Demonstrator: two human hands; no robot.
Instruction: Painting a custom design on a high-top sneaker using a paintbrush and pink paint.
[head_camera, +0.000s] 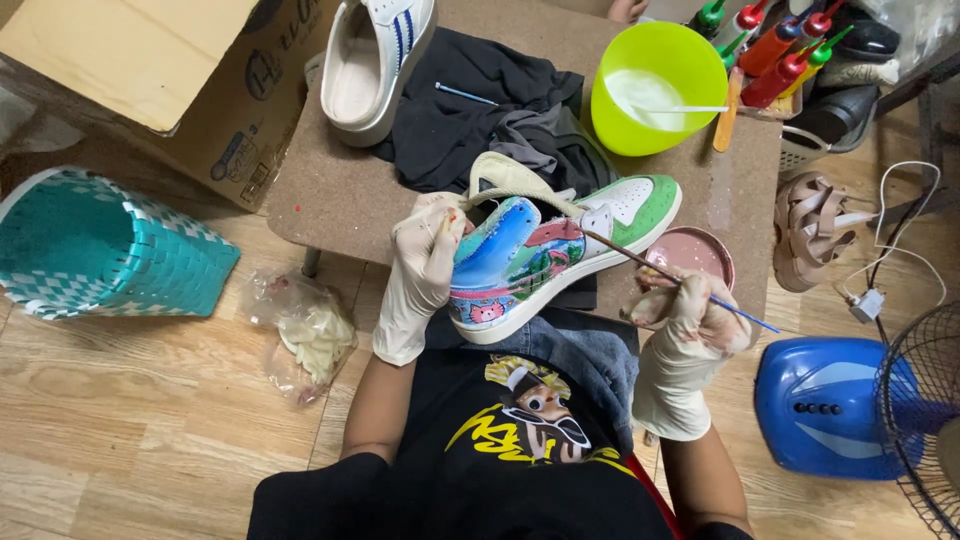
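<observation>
The sneaker (545, 255) is painted in patches — blue, green, pink and red over white, with a small pink figure low on its side. Both gloves (418, 275) are off-white, smeared with paint. The bowl (655, 85) is lime green, the woven basket (100, 245) teal and white, the fan base (820, 400) blue — the cloth (470, 110) black and grey.

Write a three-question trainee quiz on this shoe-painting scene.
1. True or false: the left hand holds the painted shoe.
2. What does the right hand hold? A) brush B) bottle C) cloth
3. Fill in: the bowl on the table is ____ in colour.

Key: 1 true; 2 A; 3 green.
</observation>
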